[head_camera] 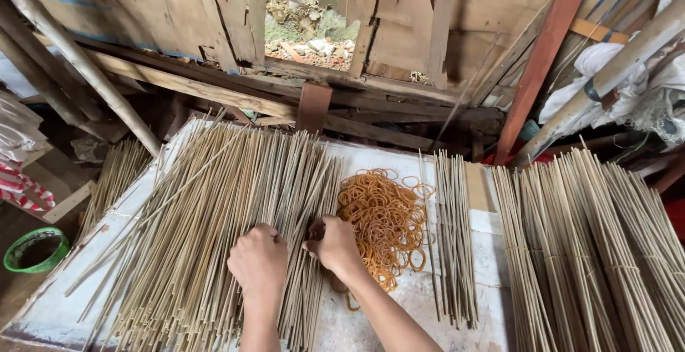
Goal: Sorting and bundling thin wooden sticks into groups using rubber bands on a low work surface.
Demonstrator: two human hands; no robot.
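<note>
A wide loose heap of thin pale bamboo sticks (207, 209) lies on a white table top (492, 252). My left hand (258, 261) rests on the heap's right side, its fingers curled into the sticks. Just to the right, my right hand (334, 243) pinches sticks at the heap's right edge. Beside my right hand sits a pile of orange rubber bands (385, 216). Whether either hand has closed around sticks is hard to see.
A small row of sticks (454, 231) lies right of the bands. Tied stick bundles (592, 252) fill the right side. More sticks (114, 177) lean at the left near a green bowl (34, 248). Wooden planks and poles (78, 59) form the wall behind.
</note>
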